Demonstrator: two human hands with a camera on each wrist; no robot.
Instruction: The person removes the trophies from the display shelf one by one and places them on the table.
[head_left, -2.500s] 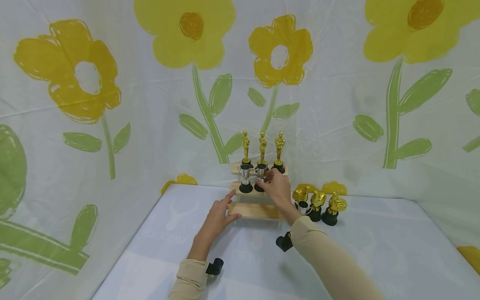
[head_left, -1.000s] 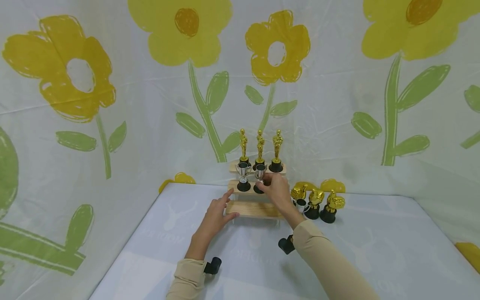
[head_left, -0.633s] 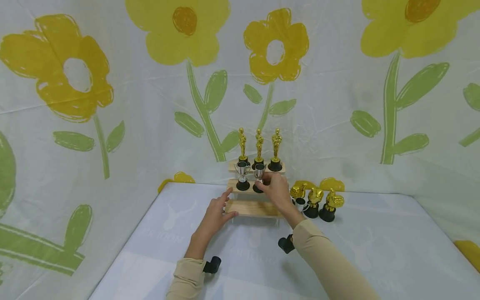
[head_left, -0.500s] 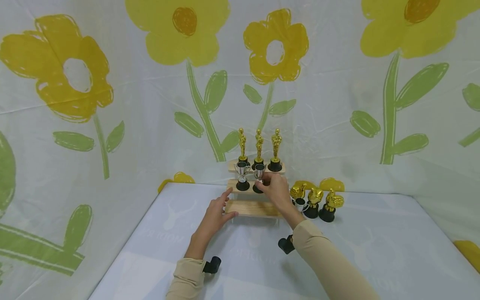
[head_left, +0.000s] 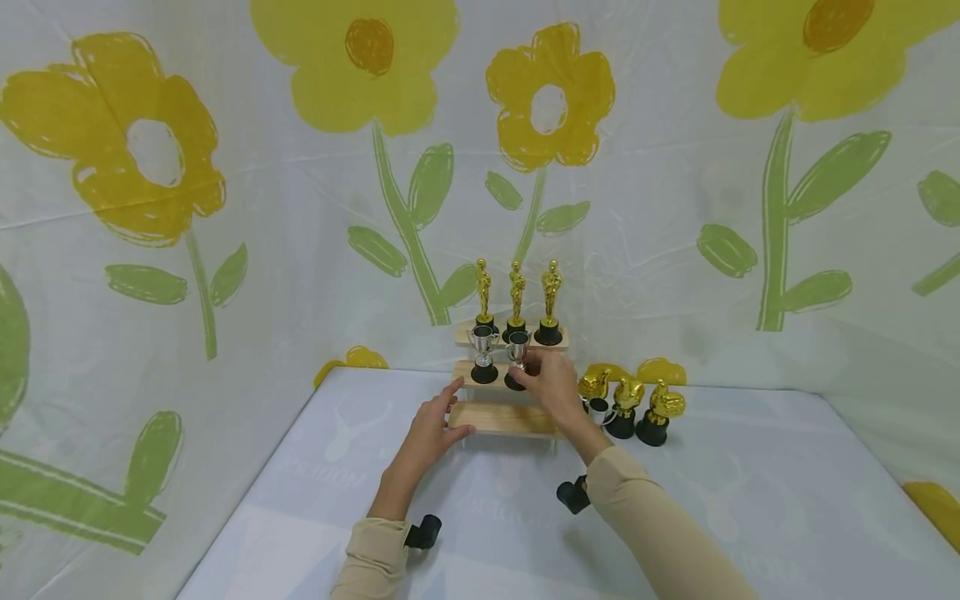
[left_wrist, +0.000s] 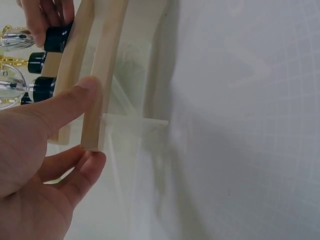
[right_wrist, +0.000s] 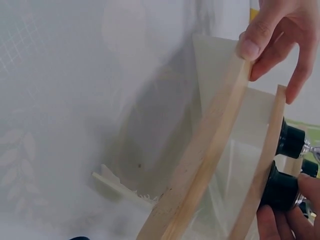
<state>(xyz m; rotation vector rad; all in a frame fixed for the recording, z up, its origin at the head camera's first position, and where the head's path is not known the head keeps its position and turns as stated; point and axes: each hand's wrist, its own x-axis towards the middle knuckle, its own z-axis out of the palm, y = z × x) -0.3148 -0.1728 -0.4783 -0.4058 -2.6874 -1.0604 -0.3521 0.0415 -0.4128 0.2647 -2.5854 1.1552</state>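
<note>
On the middle tier of a wooden three-tier display stand [head_left: 506, 418], my right hand [head_left: 553, 385] pinches a small silver trophy cup [head_left: 517, 343]. Its fingers are low on the cup, around the black base [right_wrist: 280, 190] in the right wrist view. Another silver trophy cup [head_left: 483, 354] stands upright to its left on the same tier. My left hand [head_left: 431, 429] grips the stand's left end, thumb [left_wrist: 87, 84] on the front edge of the lowest board and fingertips at its end. Three gold figurine trophies, the middle one [head_left: 517, 292] among them, line the top tier.
Right of the stand, gold thumbs-up trophies [head_left: 663, 404] stand on the white-covered table [head_left: 750, 467]. Close by them is a third silver trophy cup [head_left: 597, 408], partly behind my right forearm. A flower-printed cloth [head_left: 645, 208] hangs behind the stand.
The head view has shifted slightly. Both hands keep their places, the right on the trophy cup and the left on the stand's end.
</note>
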